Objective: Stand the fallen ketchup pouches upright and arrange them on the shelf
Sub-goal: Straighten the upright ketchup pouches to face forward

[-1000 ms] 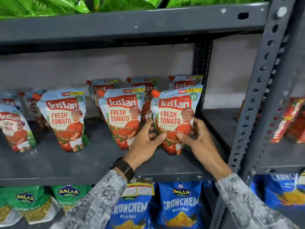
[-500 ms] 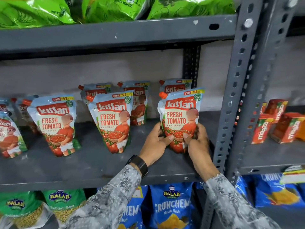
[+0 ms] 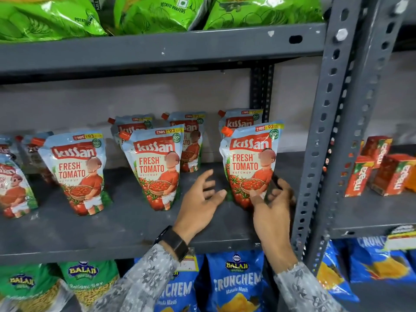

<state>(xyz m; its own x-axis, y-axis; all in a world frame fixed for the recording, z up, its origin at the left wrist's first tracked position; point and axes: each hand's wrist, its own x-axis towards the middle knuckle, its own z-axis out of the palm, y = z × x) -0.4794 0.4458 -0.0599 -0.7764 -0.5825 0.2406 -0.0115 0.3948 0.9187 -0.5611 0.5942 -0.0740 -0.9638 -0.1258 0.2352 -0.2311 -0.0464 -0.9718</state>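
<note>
Several Kissan ketchup pouches stand upright in two rows on the grey middle shelf (image 3: 126, 230). The rightmost front pouch (image 3: 248, 161) stands close to the shelf's right upright. My right hand (image 3: 271, 206) still touches that pouch's lower right corner, thumb on its front and fingers behind. My left hand (image 3: 200, 206) hovers open just left of it, fingers spread, touching nothing. Two more front pouches stand at centre (image 3: 155, 167) and left (image 3: 77, 172), and another shows partly at the left edge (image 3: 13, 185). Back-row pouches (image 3: 242, 122) stand behind them.
A perforated grey upright (image 3: 326, 140) bounds the shelf on the right. Red Maaza juice cartons (image 3: 382, 167) sit on the neighbouring shelf. Green wafer bags (image 3: 157, 12) fill the shelf above, and blue Crunchem bags (image 3: 238, 284) and green Balaji bags (image 3: 87, 282) the one below.
The rightmost front pouch was shifted right, toward the upright, and set down. My left hand has let go of it and opened; my right hand stays at its corner.
</note>
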